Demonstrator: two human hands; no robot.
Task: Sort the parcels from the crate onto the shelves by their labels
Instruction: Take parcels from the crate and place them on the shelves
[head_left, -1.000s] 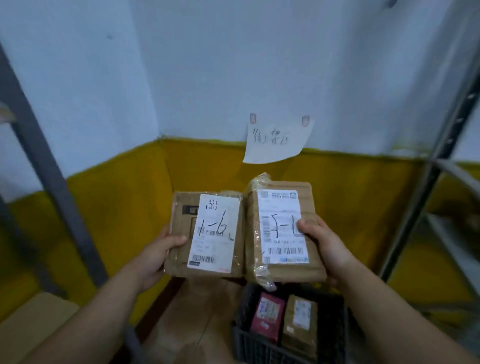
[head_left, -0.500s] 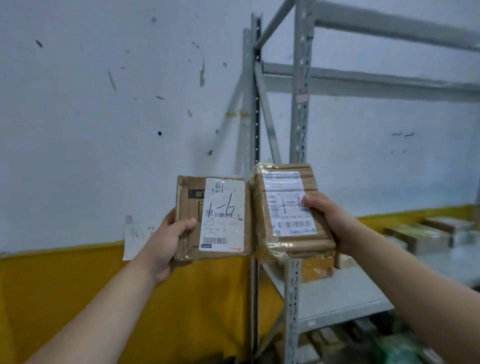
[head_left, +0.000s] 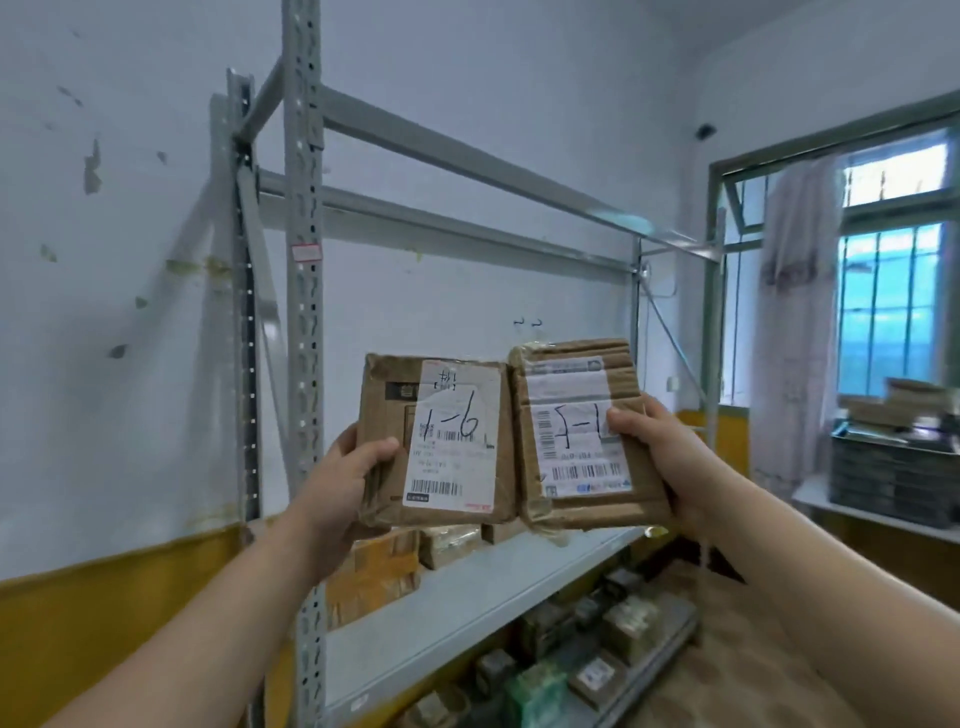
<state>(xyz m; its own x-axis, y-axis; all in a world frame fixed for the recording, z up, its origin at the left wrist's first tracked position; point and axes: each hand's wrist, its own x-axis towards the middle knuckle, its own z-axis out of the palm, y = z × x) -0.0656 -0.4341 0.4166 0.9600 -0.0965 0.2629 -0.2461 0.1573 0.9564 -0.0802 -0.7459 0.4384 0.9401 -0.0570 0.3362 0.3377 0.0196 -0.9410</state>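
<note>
I hold two brown cardboard parcels side by side at chest height in front of a grey metal shelf rack (head_left: 303, 312). My left hand (head_left: 345, 480) grips the left edge of the parcel labelled "1-6" (head_left: 441, 441). The tape-wrapped parcel (head_left: 582, 436) has a handwritten label partly covered by my thumb, and my right hand (head_left: 657, 452) grips its right edge. The two parcels touch along their inner edges. Behind and below them lies the rack's white middle shelf (head_left: 467, 597), which carries a few parcels (head_left: 379, 571) at its left end.
The rack's bottom shelf holds several small boxes (head_left: 582, 649). At the right, a dark crate (head_left: 893, 478) with cardboard on it sits on a white ledge below a green-framed window (head_left: 883, 291). The wall is white above a yellow band (head_left: 104, 623).
The view has swung right and upward, from the corner with the floor crate to the shelf rack and window. Both parcels stay held together in my hands.
</note>
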